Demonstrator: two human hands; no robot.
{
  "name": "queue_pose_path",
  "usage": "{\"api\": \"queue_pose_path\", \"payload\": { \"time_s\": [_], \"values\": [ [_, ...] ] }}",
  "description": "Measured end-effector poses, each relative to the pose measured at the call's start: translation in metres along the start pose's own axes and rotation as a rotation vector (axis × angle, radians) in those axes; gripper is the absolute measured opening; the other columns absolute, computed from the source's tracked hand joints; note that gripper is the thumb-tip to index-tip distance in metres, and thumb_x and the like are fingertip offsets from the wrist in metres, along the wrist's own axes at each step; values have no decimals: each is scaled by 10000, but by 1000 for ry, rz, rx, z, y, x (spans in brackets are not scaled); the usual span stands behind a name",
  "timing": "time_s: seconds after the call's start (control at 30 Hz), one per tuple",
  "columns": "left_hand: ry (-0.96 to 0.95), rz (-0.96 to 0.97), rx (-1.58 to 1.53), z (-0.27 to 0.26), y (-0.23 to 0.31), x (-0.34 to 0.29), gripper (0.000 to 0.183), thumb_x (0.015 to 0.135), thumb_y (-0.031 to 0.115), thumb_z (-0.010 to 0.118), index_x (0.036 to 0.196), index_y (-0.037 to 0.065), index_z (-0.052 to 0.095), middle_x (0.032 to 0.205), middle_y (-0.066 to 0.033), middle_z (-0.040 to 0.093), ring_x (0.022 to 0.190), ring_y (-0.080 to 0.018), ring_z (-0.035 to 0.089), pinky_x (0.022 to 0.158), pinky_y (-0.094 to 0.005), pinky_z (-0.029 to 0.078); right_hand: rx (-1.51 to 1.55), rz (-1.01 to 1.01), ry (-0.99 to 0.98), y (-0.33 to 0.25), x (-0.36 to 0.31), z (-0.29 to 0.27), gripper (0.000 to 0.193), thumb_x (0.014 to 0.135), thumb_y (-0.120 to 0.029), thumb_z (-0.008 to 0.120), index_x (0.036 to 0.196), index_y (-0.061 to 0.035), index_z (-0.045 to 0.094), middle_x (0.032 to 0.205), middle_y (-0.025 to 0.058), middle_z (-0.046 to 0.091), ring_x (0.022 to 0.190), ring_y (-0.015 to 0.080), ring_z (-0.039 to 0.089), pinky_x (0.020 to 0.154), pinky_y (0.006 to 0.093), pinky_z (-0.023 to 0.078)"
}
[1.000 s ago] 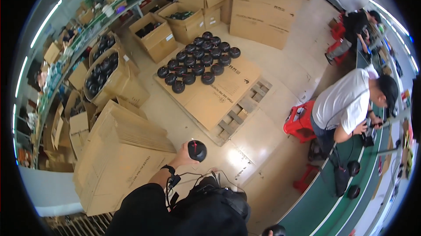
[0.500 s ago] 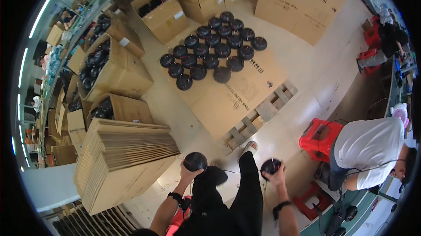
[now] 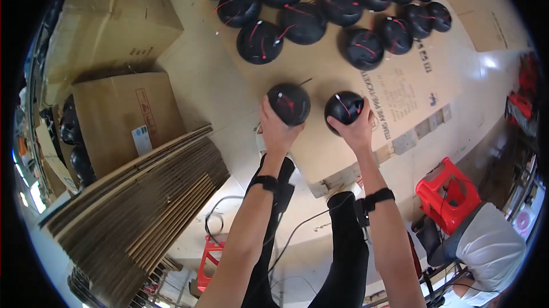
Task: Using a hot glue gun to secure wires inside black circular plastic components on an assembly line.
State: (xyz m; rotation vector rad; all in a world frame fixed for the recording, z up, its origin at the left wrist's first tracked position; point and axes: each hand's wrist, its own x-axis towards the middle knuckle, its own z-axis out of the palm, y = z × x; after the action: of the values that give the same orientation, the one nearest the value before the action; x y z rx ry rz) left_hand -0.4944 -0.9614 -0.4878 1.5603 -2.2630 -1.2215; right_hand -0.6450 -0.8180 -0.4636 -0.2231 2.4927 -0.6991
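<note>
My left hand (image 3: 279,133) grips a round black dome-shaped part (image 3: 290,104) from its near side, with a bit of red wire on its top. In my right hand (image 3: 357,129) is a second black dome part (image 3: 341,105), fingers wrapped around its right and near sides. Both are held side by side over the near part of a printed cardboard sheet (image 3: 326,156); whether they touch it I cannot tell. Just beyond, several like domes with red wires lie in rows, the closest being one at the left (image 3: 259,42) and one at the right (image 3: 364,49).
A wooden pallet (image 3: 405,141) shows under the sheet's edge. Stacked flat cartons (image 3: 166,199) and large cardboard boxes (image 3: 108,119) line my left. To the right are a red stool (image 3: 448,193) and a seated person in a white shirt (image 3: 492,239).
I have moved forward to the sheet and bent over it. Both hands, apart and low before, are now stretched forward and closer together, each still holding its black dome part.
</note>
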Motion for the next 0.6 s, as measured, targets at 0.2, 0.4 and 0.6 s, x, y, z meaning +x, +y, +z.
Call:
{"api": "queue_pose_path", "payload": {
  "time_s": [0.2, 0.4, 0.6],
  "values": [
    [-136, 44, 141, -7, -22, 35, 1235, 576, 165, 913, 1557, 132, 163, 1548, -273, 228, 1370, -481, 380, 1075, -503, 446, -163, -77, 186, -58, 57, 70, 1238, 602, -469, 903, 1563, -183, 176, 1433, 333, 303, 1276, 548, 406, 1049, 565, 402],
    [-244, 16, 163, -19, -21, 52, 1204, 610, 156, 884, 1568, 207, 157, 1545, -320, 213, 1072, -534, 618, 917, -533, 556, -216, -34, 159, -102, 79, 83, 1225, 619, -471, 898, 1569, -216, 168, 1487, 339, 259, 1312, 575, 367, 1053, 576, 405],
    [-174, 25, 45, -21, -5, 57, 1129, 687, 127, 852, 1566, 161, 145, 1522, -333, 232, 1210, -530, 536, 1008, -502, 509, -199, -36, 183, -102, 77, 78, 1163, 680, -434, 874, 1573, -223, 159, 1531, 333, 214, 1357, 567, 329, 1083, 561, 395]
  ]
}}
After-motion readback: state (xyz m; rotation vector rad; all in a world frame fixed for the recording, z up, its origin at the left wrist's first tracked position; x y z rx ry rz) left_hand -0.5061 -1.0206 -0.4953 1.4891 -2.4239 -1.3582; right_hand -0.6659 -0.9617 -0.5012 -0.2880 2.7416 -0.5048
